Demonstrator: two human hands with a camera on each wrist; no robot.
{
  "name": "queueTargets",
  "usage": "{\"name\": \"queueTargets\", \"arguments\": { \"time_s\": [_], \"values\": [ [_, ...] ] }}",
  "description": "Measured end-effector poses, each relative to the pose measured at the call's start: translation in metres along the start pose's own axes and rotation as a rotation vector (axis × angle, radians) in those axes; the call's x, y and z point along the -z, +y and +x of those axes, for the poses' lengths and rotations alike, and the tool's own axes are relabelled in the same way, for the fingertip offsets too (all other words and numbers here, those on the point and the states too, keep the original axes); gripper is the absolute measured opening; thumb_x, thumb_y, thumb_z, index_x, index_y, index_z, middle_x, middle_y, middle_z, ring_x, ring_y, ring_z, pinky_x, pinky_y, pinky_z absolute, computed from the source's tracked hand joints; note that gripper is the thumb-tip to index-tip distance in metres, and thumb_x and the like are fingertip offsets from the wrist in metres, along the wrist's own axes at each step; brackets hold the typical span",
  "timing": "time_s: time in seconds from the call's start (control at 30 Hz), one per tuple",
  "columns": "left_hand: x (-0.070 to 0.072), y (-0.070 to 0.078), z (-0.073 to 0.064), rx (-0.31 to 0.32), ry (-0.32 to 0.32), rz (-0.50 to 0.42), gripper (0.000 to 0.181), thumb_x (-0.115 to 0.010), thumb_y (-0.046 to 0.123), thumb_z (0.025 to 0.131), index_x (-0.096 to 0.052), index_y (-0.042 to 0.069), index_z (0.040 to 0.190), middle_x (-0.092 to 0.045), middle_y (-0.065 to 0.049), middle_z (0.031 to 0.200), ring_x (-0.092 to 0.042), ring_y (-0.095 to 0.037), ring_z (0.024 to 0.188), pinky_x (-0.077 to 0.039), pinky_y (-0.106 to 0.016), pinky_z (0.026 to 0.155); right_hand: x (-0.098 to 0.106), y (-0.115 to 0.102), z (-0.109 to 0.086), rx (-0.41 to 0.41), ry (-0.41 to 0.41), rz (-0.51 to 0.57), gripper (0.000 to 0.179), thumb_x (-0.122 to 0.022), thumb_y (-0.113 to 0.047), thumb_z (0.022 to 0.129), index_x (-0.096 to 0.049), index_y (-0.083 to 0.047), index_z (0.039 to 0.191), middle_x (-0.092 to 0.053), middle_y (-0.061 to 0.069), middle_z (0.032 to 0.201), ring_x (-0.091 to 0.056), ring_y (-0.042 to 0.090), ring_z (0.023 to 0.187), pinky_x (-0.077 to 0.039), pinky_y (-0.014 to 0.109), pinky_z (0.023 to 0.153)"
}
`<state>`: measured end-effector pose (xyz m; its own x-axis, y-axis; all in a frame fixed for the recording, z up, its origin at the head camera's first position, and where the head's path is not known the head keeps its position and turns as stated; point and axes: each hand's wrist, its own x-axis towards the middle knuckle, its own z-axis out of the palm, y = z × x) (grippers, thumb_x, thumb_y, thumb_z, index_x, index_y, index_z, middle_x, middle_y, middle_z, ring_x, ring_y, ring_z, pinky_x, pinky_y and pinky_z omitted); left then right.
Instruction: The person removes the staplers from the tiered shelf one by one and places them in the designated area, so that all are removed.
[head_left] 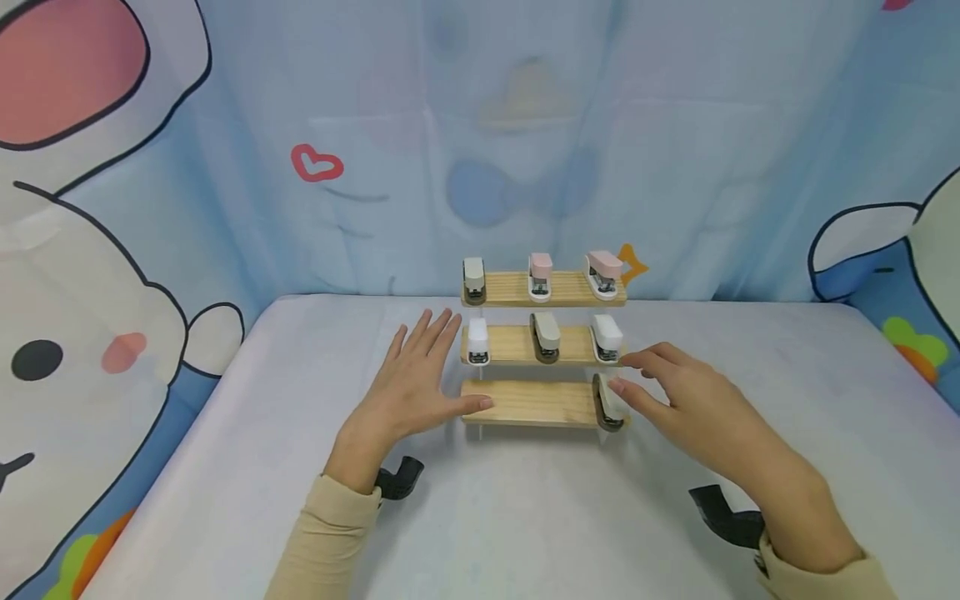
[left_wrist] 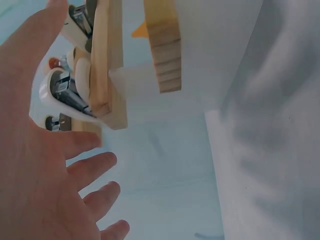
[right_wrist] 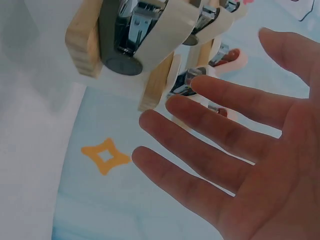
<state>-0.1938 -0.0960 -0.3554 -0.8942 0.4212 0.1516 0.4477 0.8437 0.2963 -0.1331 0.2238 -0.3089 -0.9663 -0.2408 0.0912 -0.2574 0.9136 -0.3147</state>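
Note:
A three-step wooden rack (head_left: pixel 528 403) holds small staplers. On the bottom step, one cream stapler (head_left: pixel 612 398) with a dark base stands at the right end. The middle step carries a white stapler (head_left: pixel 477 340), a cream stapler (head_left: pixel 547 335) and another white one. Up top are a pale stapler (head_left: pixel 473 278) with a dark base and two pink staplers (head_left: pixel 540 275). My left hand (head_left: pixel 408 387) is spread at the rack's left side, holding nothing. Beside the right end is my right hand (head_left: pixel 705 417); the right wrist view shows its fingers extended, apart from the bottom cream stapler (right_wrist: pixel 165 35).
The rack stands on a table with a white cloth (head_left: pixel 540 517). Behind it hangs a blue cartoon curtain (head_left: pixel 375 225). Translucent side supports (left_wrist: pixel 200 60) hold up the steps. A black strap piece (head_left: pixel 401 477) sticks out at each wrist.

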Motion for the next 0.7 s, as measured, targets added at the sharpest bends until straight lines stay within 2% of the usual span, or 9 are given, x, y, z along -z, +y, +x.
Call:
{"name": "queueTargets", "arguments": {
  "time_s": [0.17, 0.3, 0.43, 0.7],
  "values": [
    [-0.007, 0.004, 0.001, -0.015, -0.019, 0.040, 0.119, -0.062, 0.080, 0.075, -0.011, 0.014, 0.161, -0.011, -0.003, 0.168, -0.002, -0.025, 0.156, -0.002, -0.051, 0.126, -0.006, -0.007, -0.001, 0.053, 0.014, -0.045, 0.050, -0.057, -0.043, 0.099, -0.062, -0.004, 0.128, -0.059, 0.017, 0.128, -0.067, 0.030, 0.098, -0.057, 0.049, 0.075],
    [-0.008, 0.007, 0.001, -0.018, -0.022, 0.081, 0.125, -0.064, 0.081, 0.072, -0.011, 0.010, 0.160, -0.010, -0.004, 0.168, -0.003, -0.025, 0.156, -0.002, -0.051, 0.126, -0.013, -0.014, -0.003, 0.129, 0.088, -0.109, 0.044, -0.066, -0.036, 0.095, -0.065, -0.002, 0.123, -0.062, 0.015, 0.122, -0.069, 0.027, 0.088, -0.058, 0.042, 0.066],
    [-0.007, 0.007, 0.001, -0.010, -0.024, 0.088, 0.131, -0.069, 0.080, 0.068, -0.011, 0.008, 0.159, -0.010, -0.006, 0.168, -0.003, -0.024, 0.156, -0.002, -0.051, 0.126, -0.021, -0.019, -0.002, 0.198, 0.153, -0.151, 0.040, -0.073, -0.030, 0.090, -0.067, -0.001, 0.119, -0.063, 0.014, 0.118, -0.066, 0.018, 0.073, -0.053, 0.030, 0.054],
    [-0.009, 0.010, 0.005, -0.001, -0.040, 0.096, 0.136, -0.076, 0.075, 0.065, -0.008, 0.005, 0.159, -0.008, -0.008, 0.168, -0.003, -0.023, 0.156, -0.005, -0.050, 0.126, -0.029, -0.022, -0.002, 0.192, 0.161, -0.177, 0.035, -0.077, -0.023, 0.087, -0.070, -0.003, 0.114, -0.061, 0.016, 0.115, -0.056, 0.010, 0.061, -0.042, 0.022, 0.048]
  ]
}}
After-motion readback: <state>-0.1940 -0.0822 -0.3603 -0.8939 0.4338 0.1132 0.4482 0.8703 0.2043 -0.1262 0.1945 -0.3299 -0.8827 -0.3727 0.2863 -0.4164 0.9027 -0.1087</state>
